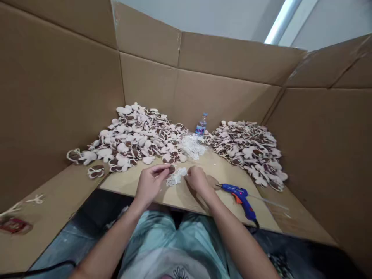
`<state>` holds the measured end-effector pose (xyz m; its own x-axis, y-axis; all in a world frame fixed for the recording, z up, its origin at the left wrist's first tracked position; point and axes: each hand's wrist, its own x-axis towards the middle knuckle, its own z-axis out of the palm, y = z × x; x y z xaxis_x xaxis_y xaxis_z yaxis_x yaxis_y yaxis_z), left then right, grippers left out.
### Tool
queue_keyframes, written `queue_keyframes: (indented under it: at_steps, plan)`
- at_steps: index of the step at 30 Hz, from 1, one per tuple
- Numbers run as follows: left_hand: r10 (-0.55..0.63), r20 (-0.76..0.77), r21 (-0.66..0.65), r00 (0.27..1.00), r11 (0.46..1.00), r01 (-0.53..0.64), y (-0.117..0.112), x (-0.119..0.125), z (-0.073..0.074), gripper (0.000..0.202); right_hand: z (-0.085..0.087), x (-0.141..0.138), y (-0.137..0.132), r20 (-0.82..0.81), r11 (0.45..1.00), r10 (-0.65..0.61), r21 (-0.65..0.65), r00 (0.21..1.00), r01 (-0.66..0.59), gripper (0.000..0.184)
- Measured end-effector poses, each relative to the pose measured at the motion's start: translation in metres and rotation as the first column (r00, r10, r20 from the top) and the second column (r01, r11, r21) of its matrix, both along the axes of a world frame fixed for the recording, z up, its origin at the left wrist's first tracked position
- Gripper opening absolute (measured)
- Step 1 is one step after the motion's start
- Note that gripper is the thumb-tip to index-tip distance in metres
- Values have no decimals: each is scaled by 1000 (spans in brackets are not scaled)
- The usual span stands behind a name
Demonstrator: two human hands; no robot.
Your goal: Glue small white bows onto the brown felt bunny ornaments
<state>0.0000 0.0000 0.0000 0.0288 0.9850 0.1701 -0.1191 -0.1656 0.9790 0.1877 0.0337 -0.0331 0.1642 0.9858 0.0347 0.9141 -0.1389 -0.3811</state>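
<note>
My left hand [151, 182] pinches a small plush piece with a brown face [171, 169] between thumb and fingers, just above the board. Beside it lies a small heap of white, lacy-looking pieces [176, 177]. At the right edge of that heap is my right hand [197, 179], its fingers closed together; what they hold, if anything, is too small to make out. A blue glue gun [240, 197] with an orange trigger lies to the right of my right hand, a clear glue stick out of its back.
Large piles of pink-and-brown plush pieces stand at the left [139, 135] and right [250, 147]. Between them are a water bottle [201, 124] and a plastic bag of white pieces [192, 147]. Tall cardboard walls [226, 89] enclose the board [186, 197]. A red item [16, 226] lies far left.
</note>
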Motion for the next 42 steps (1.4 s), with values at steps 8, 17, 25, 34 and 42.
queue_keyframes:
  at_steps: [8, 17, 25, 34, 42]
  plan:
    - [-3, 31, 16, 1000, 1000, 3, 2, 2, 0, 18, 4, -1, 7, -90, 998, 52, 50, 995, -48, 12]
    - [-19, 14, 39, 1000, 999, 18, 4, 2, -7, 19, 16, 4, -7, -262, 969, 225, 157, 939, -188, 18]
    - [-11, -5, 39, 1000, 999, 12, 5, 1, -9, 20, 18, 2, -8, -397, 964, 226, 223, 890, -145, 11]
    - [-21, 15, 32, 1000, 999, 20, 4, 2, -7, 20, 14, 0, -8, -617, 973, 208, 207, 759, -98, 17]
    - [-1, -17, 51, 1000, 999, 2, 3, 2, -7, 21, 18, 3, -20, -810, 950, 298, 304, 505, -72, 29]
